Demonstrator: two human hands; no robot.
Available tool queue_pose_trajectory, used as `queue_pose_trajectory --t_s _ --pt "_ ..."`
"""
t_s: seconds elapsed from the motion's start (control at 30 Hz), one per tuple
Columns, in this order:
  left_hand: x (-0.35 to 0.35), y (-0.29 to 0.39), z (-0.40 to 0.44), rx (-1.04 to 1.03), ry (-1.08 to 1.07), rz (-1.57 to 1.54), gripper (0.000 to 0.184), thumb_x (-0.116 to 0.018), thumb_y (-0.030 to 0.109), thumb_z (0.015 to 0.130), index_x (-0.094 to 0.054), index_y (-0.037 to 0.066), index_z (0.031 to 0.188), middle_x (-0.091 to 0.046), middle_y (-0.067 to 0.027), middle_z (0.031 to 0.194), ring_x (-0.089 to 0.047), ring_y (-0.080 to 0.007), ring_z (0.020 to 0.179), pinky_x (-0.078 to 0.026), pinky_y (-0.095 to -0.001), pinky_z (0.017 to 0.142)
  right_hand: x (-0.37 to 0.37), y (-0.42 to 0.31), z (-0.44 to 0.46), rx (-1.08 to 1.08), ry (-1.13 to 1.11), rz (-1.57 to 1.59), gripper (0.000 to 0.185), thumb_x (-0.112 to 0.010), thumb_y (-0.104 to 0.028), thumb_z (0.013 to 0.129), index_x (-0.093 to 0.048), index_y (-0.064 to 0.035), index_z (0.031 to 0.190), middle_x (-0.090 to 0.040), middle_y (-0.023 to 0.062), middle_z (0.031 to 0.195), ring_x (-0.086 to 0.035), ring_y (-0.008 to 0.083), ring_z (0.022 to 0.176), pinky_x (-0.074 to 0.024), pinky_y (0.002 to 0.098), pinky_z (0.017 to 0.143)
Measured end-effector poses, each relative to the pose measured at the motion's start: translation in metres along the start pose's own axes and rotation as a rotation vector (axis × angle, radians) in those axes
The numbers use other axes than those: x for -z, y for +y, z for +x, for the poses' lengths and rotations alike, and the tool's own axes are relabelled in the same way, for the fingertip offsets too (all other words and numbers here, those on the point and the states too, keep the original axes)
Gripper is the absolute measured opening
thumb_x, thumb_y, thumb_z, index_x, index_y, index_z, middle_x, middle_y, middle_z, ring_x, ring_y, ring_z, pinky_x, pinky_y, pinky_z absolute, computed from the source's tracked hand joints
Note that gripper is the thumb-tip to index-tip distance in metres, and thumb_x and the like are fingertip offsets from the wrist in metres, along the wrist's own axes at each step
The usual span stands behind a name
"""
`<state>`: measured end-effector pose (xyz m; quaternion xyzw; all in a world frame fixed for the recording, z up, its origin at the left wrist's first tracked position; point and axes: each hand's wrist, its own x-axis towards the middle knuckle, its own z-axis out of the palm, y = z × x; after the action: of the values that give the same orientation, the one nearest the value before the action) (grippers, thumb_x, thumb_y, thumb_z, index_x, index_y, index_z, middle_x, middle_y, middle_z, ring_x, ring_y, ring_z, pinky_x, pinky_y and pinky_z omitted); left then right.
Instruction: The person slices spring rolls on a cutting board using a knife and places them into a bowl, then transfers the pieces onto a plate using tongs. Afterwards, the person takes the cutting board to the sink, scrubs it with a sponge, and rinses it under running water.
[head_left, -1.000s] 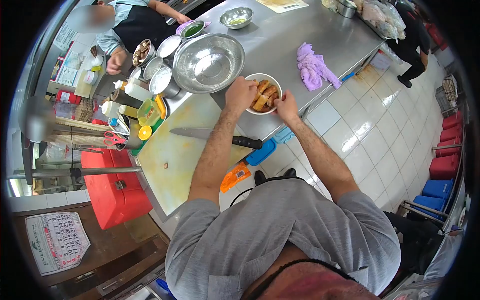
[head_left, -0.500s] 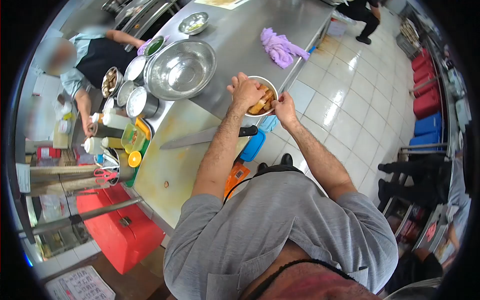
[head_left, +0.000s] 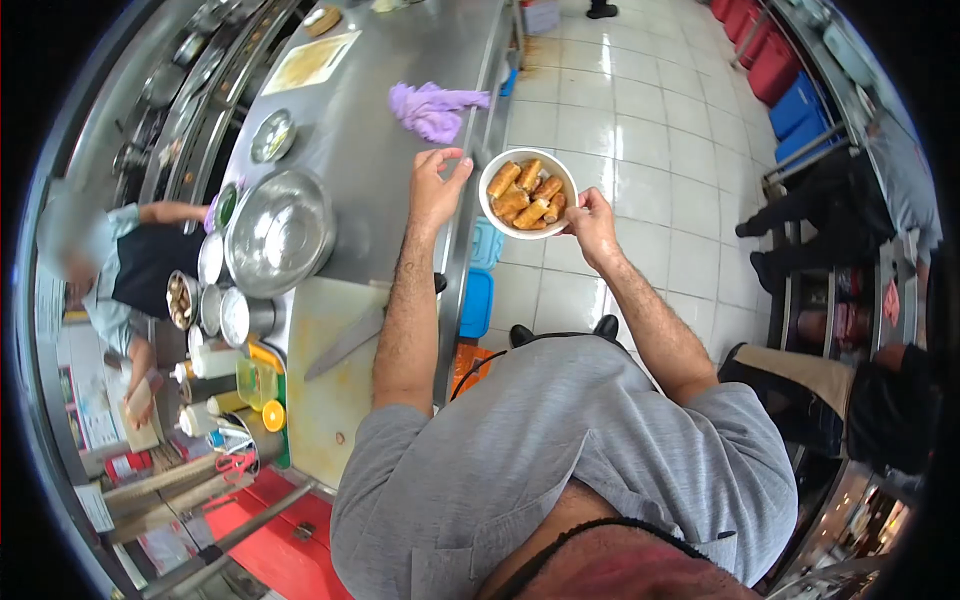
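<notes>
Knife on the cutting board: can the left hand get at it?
Probably yes: the left hand is empty and nothing lies on the knife's visible blade. Its forearm crosses over the handle, so it would draw back.

Left hand now off the food, bowl shifted out past the table

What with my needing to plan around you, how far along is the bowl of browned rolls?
Filling looks done: the browned rolls sit in the white bowl. In hand: the right hand holds the bowl by its rim; the left hand is open, beside it and apart. Probably left: setting the bowl down and tidying, since the knife and a small scrap lie on the cutting board.
</notes>
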<state>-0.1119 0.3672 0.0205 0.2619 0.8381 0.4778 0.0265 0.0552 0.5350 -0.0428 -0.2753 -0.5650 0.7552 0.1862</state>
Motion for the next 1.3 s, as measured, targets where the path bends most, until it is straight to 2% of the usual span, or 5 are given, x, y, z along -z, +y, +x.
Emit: queue_pose_trajectory --t_s 0.2,0.27,0.43,0.77,1.3 --pt "-0.110 0.052 -0.013 -0.089 -0.145 -0.073 0.022 -0.067 0.019 0.075 -0.063 0.008 0.093 -0.051 -0.0113 0.103 -0.052 -0.0243 0.093 -0.044 -0.0357 0.082 0.107 -0.026 -0.022 0.026 0.185 -0.014 0.014 -0.048 0.004 0.074 -0.037 -0.0017 0.079 -0.048 0.0097 0.077 -0.060 0.0205 0.060 -0.0550 0.0311 0.048" --pt "-0.153 0.075 -0.022 -0.371 -0.104 0.051 0.019 -0.068 0.018 0.073 -0.065 0.008 0.089 -0.051 -0.0116 0.103 -0.051 -0.0258 0.094 -0.042 -0.0366 0.085 0.147 -0.028 -0.024 0.064 0.243 -0.046 0.015 -0.049 0.003 0.073 -0.036 -0.0022 0.077 -0.048 0.0098 0.076 -0.061 0.0209 0.060 -0.0551 0.0316 0.046" --pt "-0.251 0.149 -0.050 -0.546 -0.259 0.177 0.023 -0.072 0.027 0.069 -0.067 0.011 0.084 -0.049 -0.0067 0.098 -0.043 -0.0227 0.095 -0.033 -0.0373 0.085 0.220 -0.036 -0.036 0.093 0.358 -0.184 0.019 -0.053 0.002 0.071 -0.035 -0.0019 0.074 -0.048 0.0114 0.077 -0.060 0.0222 0.062 -0.0549 0.0313 0.042" --pt "-0.346 0.196 -0.060 -0.544 -0.249 0.427 0.032 -0.073 0.041 0.065 -0.069 0.015 0.085 -0.045 -0.0044 0.091 -0.039 -0.0215 0.093 -0.024 -0.0422 0.083 0.295 -0.046 -0.035 0.120 0.449 -0.488 0.018 -0.056 0.000 0.068 -0.039 -0.0004 0.075 -0.047 0.0172 0.078 -0.051 0.0336 0.073 -0.0431 0.0429 0.066" --pt "-0.459 0.200 -0.002 -0.463 -0.281 0.392 0.021 -0.064 0.031 0.069 -0.068 0.011 0.071 -0.047 -0.0064 0.091 -0.038 -0.0244 0.094 -0.023 -0.0449 0.081 0.351 -0.055 0.034 0.033 0.556 -0.605 0.018 -0.056 -0.001 0.067 -0.041 0.0013 0.078 -0.048 0.0203 0.081 -0.050 0.0371 0.079 -0.0420 0.0444 0.070"
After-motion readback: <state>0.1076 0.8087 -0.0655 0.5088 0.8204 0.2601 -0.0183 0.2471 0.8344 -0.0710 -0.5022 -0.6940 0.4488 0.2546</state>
